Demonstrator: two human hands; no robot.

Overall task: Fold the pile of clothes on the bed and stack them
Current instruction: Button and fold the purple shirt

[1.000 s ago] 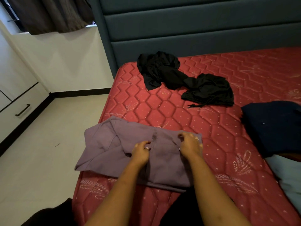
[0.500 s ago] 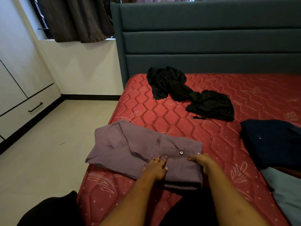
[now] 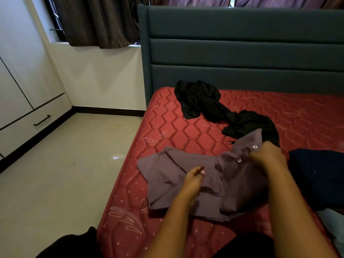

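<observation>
A purple buttoned shirt (image 3: 173, 175) lies partly folded near the front left corner of the red mattress (image 3: 178, 127). My right hand (image 3: 268, 157) grips the shirt's right side and holds it raised, with two buttons showing beside the knuckles. My left hand (image 3: 193, 178) rests on the middle of the shirt with its fingers loosely bent. A crumpled black garment (image 3: 208, 107) lies farther up the mattress. A folded dark navy garment (image 3: 320, 175) sits at the right on a light blue one (image 3: 333, 226).
The teal padded headboard (image 3: 242, 53) stands behind the mattress. Pale tiled floor (image 3: 65, 174) runs along the left, with a white wardrobe and drawer (image 3: 24, 118) beyond it. Dark curtains (image 3: 96, 21) hang over the window. Dark fabric (image 3: 70, 246) shows at the bottom left.
My right hand has closed on the shirt's right side and lifted it up and away from me. My left hand has stayed on the shirt's middle. The view has tilted upward.
</observation>
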